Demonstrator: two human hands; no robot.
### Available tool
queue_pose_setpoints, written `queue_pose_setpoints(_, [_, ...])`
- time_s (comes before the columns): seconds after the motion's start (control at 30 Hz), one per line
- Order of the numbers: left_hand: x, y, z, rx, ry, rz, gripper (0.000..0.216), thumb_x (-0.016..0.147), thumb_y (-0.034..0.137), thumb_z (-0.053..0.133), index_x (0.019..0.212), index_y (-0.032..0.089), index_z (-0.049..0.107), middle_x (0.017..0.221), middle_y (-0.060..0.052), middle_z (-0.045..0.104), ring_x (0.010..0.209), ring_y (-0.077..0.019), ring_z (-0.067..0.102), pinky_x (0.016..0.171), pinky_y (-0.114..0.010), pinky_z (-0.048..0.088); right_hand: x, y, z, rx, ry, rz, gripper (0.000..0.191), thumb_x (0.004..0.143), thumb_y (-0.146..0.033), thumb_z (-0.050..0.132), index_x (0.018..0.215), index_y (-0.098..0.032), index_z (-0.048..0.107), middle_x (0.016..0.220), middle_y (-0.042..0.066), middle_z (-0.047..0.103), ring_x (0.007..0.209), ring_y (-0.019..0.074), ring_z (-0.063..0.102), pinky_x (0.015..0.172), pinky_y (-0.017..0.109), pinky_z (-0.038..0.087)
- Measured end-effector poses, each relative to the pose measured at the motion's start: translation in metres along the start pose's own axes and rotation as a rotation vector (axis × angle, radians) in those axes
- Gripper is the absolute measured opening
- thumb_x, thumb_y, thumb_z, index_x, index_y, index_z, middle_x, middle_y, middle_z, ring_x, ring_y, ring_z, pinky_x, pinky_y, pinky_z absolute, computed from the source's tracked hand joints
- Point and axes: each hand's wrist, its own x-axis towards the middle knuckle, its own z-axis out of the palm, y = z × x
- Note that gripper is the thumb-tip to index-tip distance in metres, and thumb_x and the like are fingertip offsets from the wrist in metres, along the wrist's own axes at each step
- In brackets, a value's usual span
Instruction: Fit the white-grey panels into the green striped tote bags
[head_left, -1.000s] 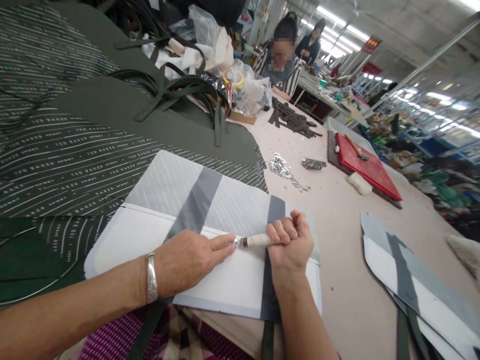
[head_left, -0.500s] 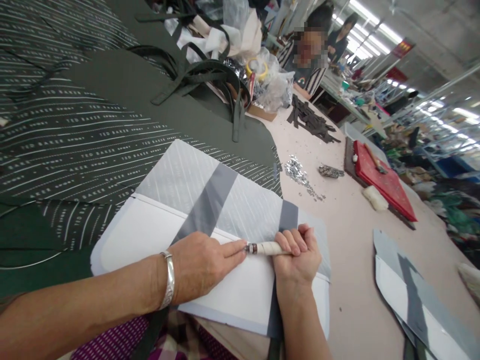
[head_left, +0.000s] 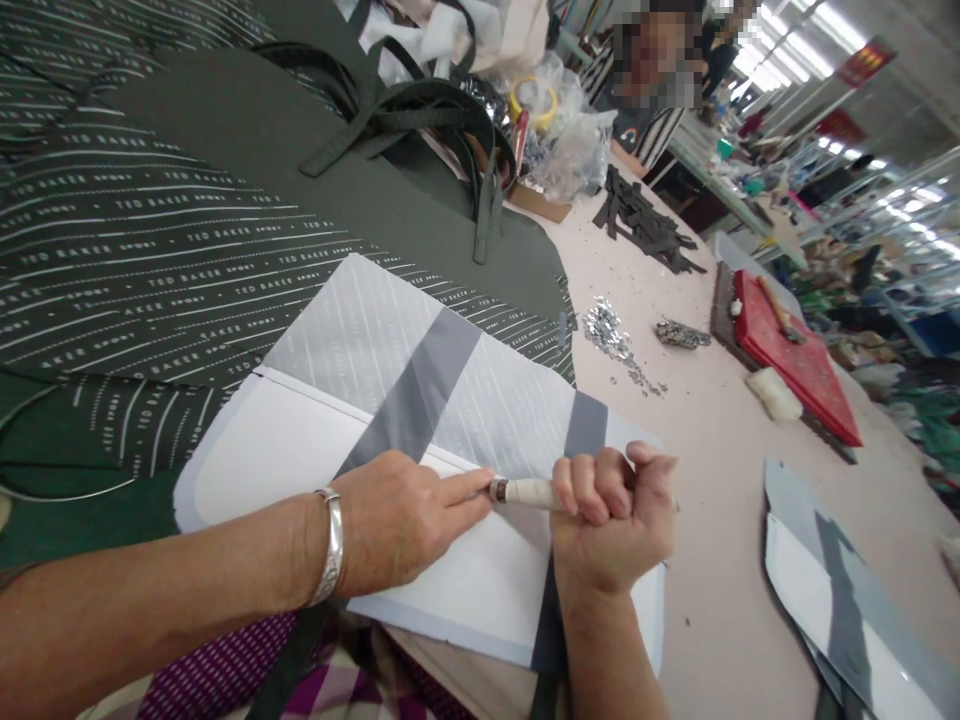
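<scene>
A white and grey bag panel [head_left: 315, 460] with grey straps lies in front of me on the table. My left hand [head_left: 401, 520] rests on it, fingers pressed together and the forefinger stretched along the folded seam. My right hand [head_left: 619, 510] is a fist round a white-wrapped tool handle [head_left: 529, 491], whose metal tip meets the seam at my left fingertip.
Dark green printed fabric [head_left: 150, 250] and green straps [head_left: 420, 110] cover the table's left and back. Metal bits [head_left: 611, 340], a red board [head_left: 795, 355], a white roll [head_left: 775, 393], plastic bags [head_left: 570, 150]. Another grey panel [head_left: 847, 610] lies right. A person sits beyond.
My view has shifted, so the things sit further right and lower. My right fist has turned and lifted slightly on the tool; the left hand stays on the seam.
</scene>
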Motion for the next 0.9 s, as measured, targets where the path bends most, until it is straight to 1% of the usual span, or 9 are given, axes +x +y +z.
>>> queue_pose_setpoints(0.07, [-0.001, 0.000, 0.001, 0.002, -0.001, -0.008, 0.033, 0.092, 0.015, 0.048, 0.122, 0.019, 0.060, 0.138, -0.007, 0.060, 0.068, -0.0157, 0.072, 0.052, -0.030, 0.054, -0.002, -0.003, 0.003, -0.035, -0.081, -0.020, 0.020, 0.095, -0.035, 0.056, 0.079, -0.024, 0.064, 0.046, -0.012, 0.021, 0.034, 0.0063, 0.017, 0.036, 0.017, 0.034])
queue_pose_setpoints(0.1, [-0.001, 0.000, 0.002, 0.005, -0.001, -0.015, 0.032, 0.092, 0.016, 0.048, 0.122, 0.020, 0.060, 0.138, -0.007, 0.060, 0.069, -0.0160, 0.072, 0.053, -0.030, 0.054, -0.002, -0.004, 0.003, -0.039, -0.094, -0.023, 0.021, 0.095, -0.035, 0.055, 0.079, -0.024, 0.064, 0.046, -0.012, 0.021, 0.034, 0.0064, 0.018, 0.036, 0.017, 0.034])
queue_pose_setpoints(0.23, [-0.002, -0.001, 0.002, 0.015, 0.007, -0.020, 0.033, 0.092, 0.018, 0.049, 0.123, 0.022, 0.059, 0.138, -0.005, 0.061, 0.075, -0.0167, 0.073, 0.055, -0.029, 0.056, -0.002, -0.006, -0.003, -0.033, -0.050, -0.023, 0.023, 0.095, -0.038, 0.055, 0.078, -0.025, 0.063, 0.047, -0.012, 0.020, 0.034, 0.0067, 0.016, 0.035, 0.017, 0.032])
queue_pose_setpoints(0.3, [-0.002, -0.001, 0.002, 0.012, 0.014, -0.017, 0.034, 0.092, 0.019, 0.048, 0.126, 0.022, 0.056, 0.137, -0.005, 0.061, 0.077, -0.0170, 0.074, 0.055, -0.030, 0.056, -0.003, -0.006, -0.003, -0.058, -0.067, -0.048, 0.022, 0.095, -0.037, 0.055, 0.078, -0.025, 0.063, 0.047, -0.012, 0.020, 0.033, 0.0067, 0.017, 0.035, 0.017, 0.033])
queue_pose_setpoints(0.43, [-0.002, -0.001, 0.003, 0.004, 0.027, -0.012, 0.037, 0.093, 0.018, 0.047, 0.128, 0.020, 0.053, 0.135, -0.005, 0.063, 0.077, -0.0172, 0.073, 0.054, -0.030, 0.056, -0.012, -0.007, 0.006, -0.114, -0.135, -0.103, 0.020, 0.095, -0.031, 0.053, 0.080, -0.024, 0.063, 0.047, -0.012, 0.022, 0.033, 0.0064, 0.020, 0.037, 0.018, 0.031])
queue_pose_setpoints(0.53, [-0.003, 0.000, 0.004, -0.012, 0.030, -0.022, 0.032, 0.094, 0.018, 0.047, 0.125, 0.019, 0.055, 0.132, -0.007, 0.064, 0.076, -0.0165, 0.072, 0.056, -0.029, 0.055, -0.018, -0.007, 0.016, -0.177, -0.185, -0.141, 0.022, 0.096, -0.032, 0.052, 0.080, -0.023, 0.064, 0.047, -0.012, 0.023, 0.034, 0.0061, 0.021, 0.038, 0.019, 0.029])
queue_pose_setpoints(0.63, [-0.003, 0.001, 0.003, -0.029, 0.017, -0.058, 0.026, 0.096, 0.020, 0.047, 0.120, 0.019, 0.057, 0.120, -0.009, 0.066, 0.072, -0.0157, 0.069, 0.054, -0.028, 0.053, -0.025, -0.006, 0.024, -0.323, -0.266, -0.150, 0.023, 0.095, -0.033, 0.055, 0.078, -0.022, 0.065, 0.047, -0.010, 0.028, 0.035, 0.0067, 0.027, 0.040, 0.020, 0.030])
queue_pose_setpoints(0.73, [-0.001, 0.001, 0.001, -0.044, -0.018, -0.066, 0.022, 0.096, 0.021, 0.047, 0.116, 0.020, 0.057, 0.105, -0.007, 0.066, 0.066, -0.0165, 0.066, 0.048, -0.029, 0.049, -0.029, -0.004, 0.026, -0.487, -0.318, -0.147, 0.022, 0.094, -0.032, 0.057, 0.076, -0.021, 0.066, 0.048, -0.008, 0.036, 0.037, 0.0082, 0.034, 0.040, 0.022, 0.030])
queue_pose_setpoints(0.9, [0.003, 0.001, -0.004, -0.053, -0.085, -0.083, 0.017, 0.091, 0.018, 0.054, 0.107, 0.020, 0.059, 0.093, -0.003, 0.061, 0.062, -0.0182, 0.064, 0.041, -0.030, 0.045, -0.017, 0.001, 0.032, -0.594, -0.437, -0.106, 0.024, 0.097, -0.033, 0.053, 0.081, -0.021, 0.066, 0.047, -0.008, 0.040, 0.038, 0.0086, 0.038, 0.039, 0.022, 0.030])
